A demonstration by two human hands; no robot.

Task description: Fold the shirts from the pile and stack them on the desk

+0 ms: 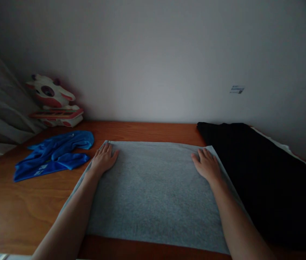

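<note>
A grey piece of fabric (155,187), perhaps a folded garment, lies spread flat on the wooden table in front of me. My left hand (103,158) rests palm down near its far left corner, fingers stretched out. Close to the far right corner, my right hand (206,164) also presses flat on the cloth with fingers spread. Neither hand grips anything. The forearms cover parts of the cloth's left and right sides.
On the brown wooden table (20,202), a crumpled blue garment (55,153) lies left. A cow-shaped toy keyboard (57,103) stands behind it, beside a pale curtain (1,104). Black fabric (261,173) covers the right side. A white wall (147,65) rises behind.
</note>
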